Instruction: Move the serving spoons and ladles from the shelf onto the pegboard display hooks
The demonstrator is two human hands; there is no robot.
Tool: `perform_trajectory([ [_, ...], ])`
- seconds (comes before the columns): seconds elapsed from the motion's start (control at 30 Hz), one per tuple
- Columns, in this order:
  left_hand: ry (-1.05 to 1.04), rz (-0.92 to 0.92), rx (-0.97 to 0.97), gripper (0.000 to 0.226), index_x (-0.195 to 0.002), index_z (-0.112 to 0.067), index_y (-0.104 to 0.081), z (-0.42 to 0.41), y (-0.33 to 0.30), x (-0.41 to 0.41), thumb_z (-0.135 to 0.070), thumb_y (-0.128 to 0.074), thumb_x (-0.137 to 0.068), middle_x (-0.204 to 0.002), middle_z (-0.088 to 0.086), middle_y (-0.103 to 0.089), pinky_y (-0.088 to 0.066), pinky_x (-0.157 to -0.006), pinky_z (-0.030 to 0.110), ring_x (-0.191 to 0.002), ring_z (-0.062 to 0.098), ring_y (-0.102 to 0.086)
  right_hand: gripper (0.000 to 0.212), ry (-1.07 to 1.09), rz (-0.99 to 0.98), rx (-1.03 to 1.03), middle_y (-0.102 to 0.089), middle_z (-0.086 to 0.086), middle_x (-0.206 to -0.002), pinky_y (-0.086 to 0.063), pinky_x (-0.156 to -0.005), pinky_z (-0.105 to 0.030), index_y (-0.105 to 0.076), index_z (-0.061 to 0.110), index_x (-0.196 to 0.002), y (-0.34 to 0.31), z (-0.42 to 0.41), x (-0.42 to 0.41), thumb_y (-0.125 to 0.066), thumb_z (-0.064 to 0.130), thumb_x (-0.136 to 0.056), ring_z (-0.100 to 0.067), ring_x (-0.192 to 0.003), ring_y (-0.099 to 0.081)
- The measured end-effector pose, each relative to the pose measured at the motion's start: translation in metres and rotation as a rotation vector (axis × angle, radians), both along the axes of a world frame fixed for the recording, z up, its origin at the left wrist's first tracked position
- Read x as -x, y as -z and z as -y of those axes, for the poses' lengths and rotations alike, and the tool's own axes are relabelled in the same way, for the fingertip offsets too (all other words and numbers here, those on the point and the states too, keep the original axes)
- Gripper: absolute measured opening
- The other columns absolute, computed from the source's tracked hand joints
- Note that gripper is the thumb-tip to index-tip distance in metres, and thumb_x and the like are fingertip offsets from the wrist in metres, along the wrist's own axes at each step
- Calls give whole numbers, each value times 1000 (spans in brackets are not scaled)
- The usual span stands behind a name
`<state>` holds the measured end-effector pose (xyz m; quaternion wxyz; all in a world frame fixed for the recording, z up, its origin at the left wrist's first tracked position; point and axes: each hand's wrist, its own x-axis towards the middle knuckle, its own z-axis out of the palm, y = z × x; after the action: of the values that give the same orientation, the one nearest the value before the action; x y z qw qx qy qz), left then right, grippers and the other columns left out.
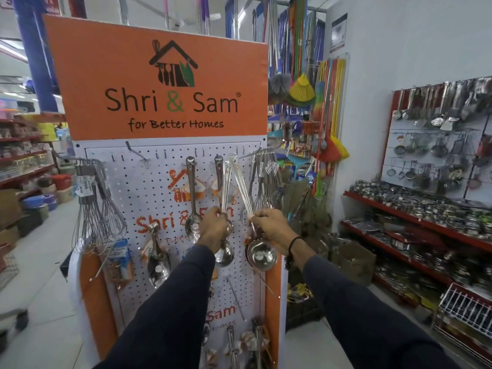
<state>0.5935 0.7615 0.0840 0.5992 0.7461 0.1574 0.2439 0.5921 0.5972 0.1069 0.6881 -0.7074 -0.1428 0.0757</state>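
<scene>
A white pegboard (159, 187) stands under an orange "Shri & Sam" sign. My left hand (213, 226) grips a steel serving spoon (224, 253) by the lower handle, its top reaching the hook row. My right hand (269, 226) holds a steel ladle (262, 254) whose long handle slants up to a hook (234, 157) near the board's upper right. Two more spoons (192, 209) hang on upper hooks, and a large spoon (158, 258) hangs lower left. An empty hook (135, 150) juts out at the top left.
Wire whisks (99, 209) hang at the board's left edge and more whisks (262, 187) at its right. Red shelves (415, 235) with steel vessels line the right wall below a utensil rack (439, 145). Brooms (327, 107) hang behind. A cardboard box (354, 259) sits on the floor.
</scene>
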Motion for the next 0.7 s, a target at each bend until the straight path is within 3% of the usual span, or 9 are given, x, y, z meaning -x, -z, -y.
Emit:
perform_trajectory([
  [0.1,31,3,-15,26,-128,-16,-56,-10,6,-17,-15,-47,-103,-100,2,-59,-49,-57,25,-78,15,-59,8,-40,-9,-10,-72,-14,-89,-58,-82,-49,-69,8,-87,14,-6,-17,-66,12,-93,-30,-74,-70],
  [0.17,40,-3,-12,23,-124,-16,-56,-18,9,-29,-17,-47,-103,-95,0,-58,-53,-59,26,-77,16,-59,8,-68,-17,-16,-73,-11,-85,-59,-77,-44,-70,7,-91,22,-8,-24,-66,13,-94,-25,-71,-71],
  [0.23,36,-4,-10,19,-118,-14,-59,-26,10,-40,-17,-47,-103,-91,3,-60,-51,-49,22,-70,14,-58,10,-77,-31,-34,-73,-11,-84,-60,-71,-39,-71,4,-95,29,-12,-31,-65,13,-94,-23,-67,-71],
  [0.33,33,-18,26,13,-106,-14,-61,-37,11,-57,-17,-48,-103,-86,6,-62,-44,-36,16,-62,15,-57,10,-54,-59,-85,-72,-9,-82,-58,-83,-44,-72,5,-96,36,-20,-44,-66,12,-93,-18,-64,-67],
  [0.43,38,-14,52,14,-94,-18,-59,-44,13,-72,-16,-49,-103,-85,9,-61,-45,-39,19,-61,17,-58,13,-57,-70,-39,-75,-7,-82,-62,-72,-32,-72,5,-101,35,-40,-58,-67,12,-92,-16,-67,-71],
  [0.5,19,-14,52,11,-97,-17,-61,-48,13,-82,-18,-52,-103,-87,8,-63,-46,-42,20,-61,16,-58,15,8,-55,37,-76,-13,-91,-63,-75,-35,-72,4,-103,32,-60,-70,-69,13,-91,-21,-74,-73],
  [0.57,-51,-30,-34,16,-105,-14,-70,-51,11,-92,-22,-58,-100,-90,5,-69,-45,-44,14,-64,13,-58,3,102,7,135,-76,-16,-95,-63,-79,-39,-73,11,-88,28,-81,-82,-72,13,-88,-26,-80,-75],
  [0.63,-86,-57,-75,21,-108,-10,-77,-58,10,-97,-20,-63,-96,-100,8,-76,-42,-50,15,-65,9,-59,13,162,78,228,-77,-15,-95,-61,-84,-43,-71,19,-74,27,-98,-95,-73,14,-86,-30,-90,-75],
  [0.7,-75,-59,-65,21,-110,-8,-77,-64,14,-98,-12,-63,-95,-109,11,-76,-47,-59,17,-74,12,-63,10,191,104,287,-78,-10,-95,-60,-87,-42,-73,22,-75,25,-107,-102,-76,16,-83,-26,-94,-74],
])
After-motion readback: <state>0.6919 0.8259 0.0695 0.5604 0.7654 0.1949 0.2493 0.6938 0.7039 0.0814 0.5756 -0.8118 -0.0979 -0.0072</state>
